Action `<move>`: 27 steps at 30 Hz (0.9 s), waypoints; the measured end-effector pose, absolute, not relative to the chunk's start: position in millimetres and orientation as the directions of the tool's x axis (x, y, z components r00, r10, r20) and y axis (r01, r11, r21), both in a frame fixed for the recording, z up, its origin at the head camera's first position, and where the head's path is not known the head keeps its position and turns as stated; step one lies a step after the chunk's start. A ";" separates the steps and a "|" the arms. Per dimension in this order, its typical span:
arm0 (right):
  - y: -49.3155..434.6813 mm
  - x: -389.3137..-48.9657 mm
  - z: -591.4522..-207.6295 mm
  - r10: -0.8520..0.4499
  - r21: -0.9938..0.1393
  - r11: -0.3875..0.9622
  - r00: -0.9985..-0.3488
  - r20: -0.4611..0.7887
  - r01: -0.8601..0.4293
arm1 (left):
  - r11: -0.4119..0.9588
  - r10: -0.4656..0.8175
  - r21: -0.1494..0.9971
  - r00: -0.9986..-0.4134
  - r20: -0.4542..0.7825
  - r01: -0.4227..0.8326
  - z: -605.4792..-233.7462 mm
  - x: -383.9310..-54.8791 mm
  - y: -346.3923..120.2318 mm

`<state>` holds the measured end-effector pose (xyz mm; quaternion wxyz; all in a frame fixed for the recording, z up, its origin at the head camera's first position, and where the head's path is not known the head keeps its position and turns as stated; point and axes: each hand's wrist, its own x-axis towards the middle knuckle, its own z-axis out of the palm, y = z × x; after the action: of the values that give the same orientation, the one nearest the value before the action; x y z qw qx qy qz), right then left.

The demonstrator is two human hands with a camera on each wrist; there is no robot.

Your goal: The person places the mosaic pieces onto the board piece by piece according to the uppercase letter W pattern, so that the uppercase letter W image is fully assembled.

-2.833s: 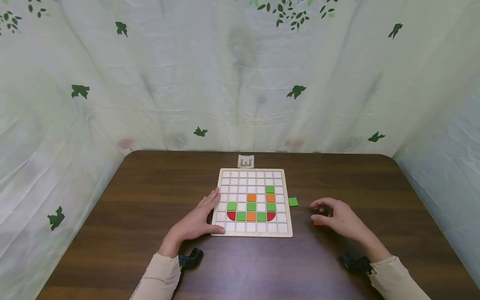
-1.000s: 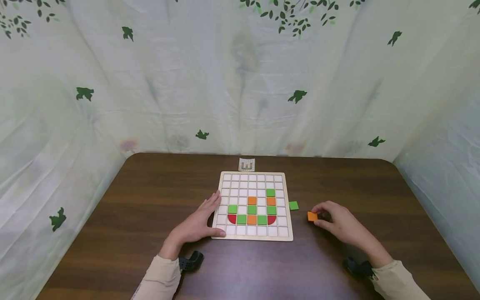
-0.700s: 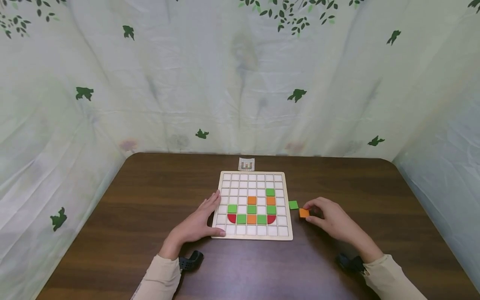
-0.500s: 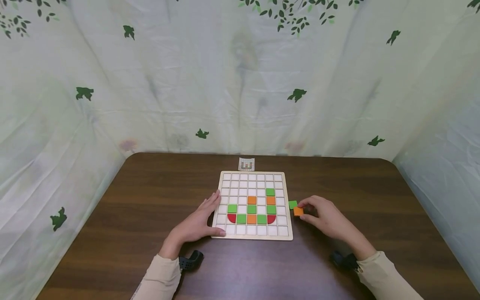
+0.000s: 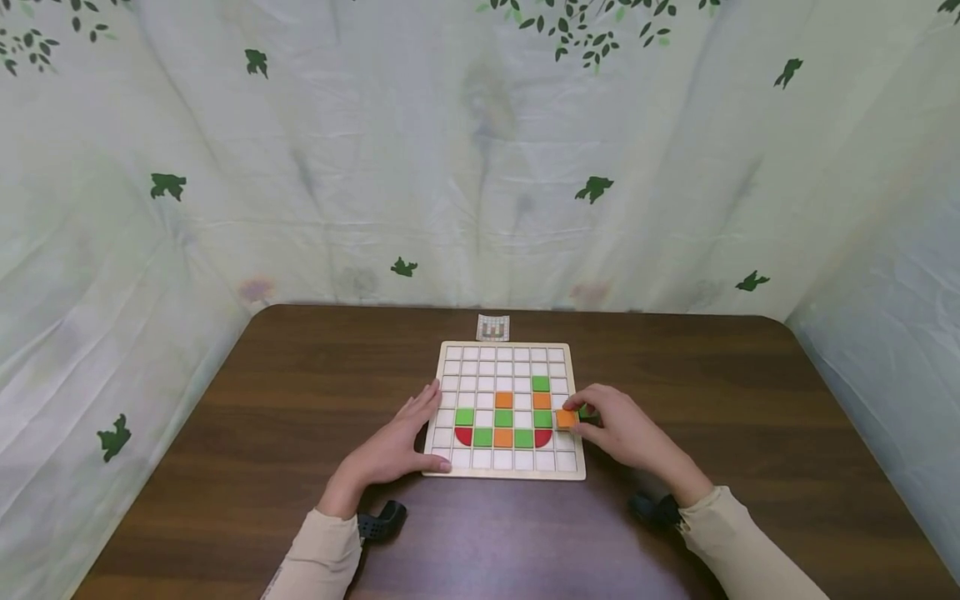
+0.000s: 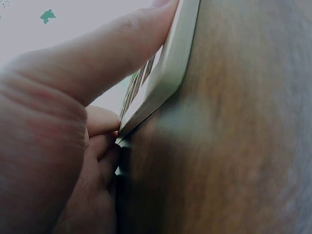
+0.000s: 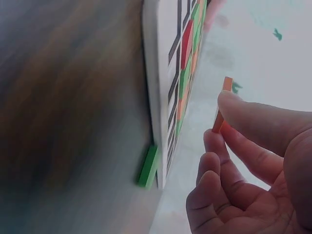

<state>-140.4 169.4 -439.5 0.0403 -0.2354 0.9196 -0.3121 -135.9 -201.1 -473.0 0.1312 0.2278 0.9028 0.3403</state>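
Observation:
A white gridded board (image 5: 483, 461) with a pale wooden frame lies on the table, with green, orange and red tiles set in some of its cells. My left hand (image 5: 393, 437) rests along the board's left side, fingers fairly straight, thumb (image 6: 122, 51) over the near left corner. Between thumb and fingertips, my right hand (image 5: 626, 429) pinches an orange square tile (image 5: 566, 419), seen edge-on in the right wrist view and held above the board's right edge. A loose green tile (image 7: 148, 166) lies against the board's right side, partly hidden by the right hand in the head view.
A small printed card (image 5: 492, 327) lies just beyond the board's far edge. The dark wooden table (image 5: 337, 358) reaches back to a pale curtain (image 5: 480, 167) with leaf and bird shapes. Each wrist wears a black strap.
My right hand has brought the orange tile leftward from the table, past the green tile, to over the board's right edge. The left hand has stayed at the board's left side.

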 end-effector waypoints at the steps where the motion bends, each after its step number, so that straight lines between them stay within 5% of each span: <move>1: 166.8 -141.1 -439.2 -0.463 -0.592 0.693 -0.883 0.073 -0.412 | 0.664 0.501 0.675 -0.862 -0.082 0.322 -472.8 -136.0 -201.0; 27: 115.2 -163.0 -433.5 -0.546 -0.629 0.609 -0.830 0.110 -0.484 | 0.676 0.496 0.664 -0.863 -0.093 0.318 -469.9 -135.8 -200.5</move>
<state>-163.0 115.2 -433.5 0.0464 -0.2874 0.8956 -0.3362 -135.8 -200.5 -469.9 0.1338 0.2247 0.9057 0.3335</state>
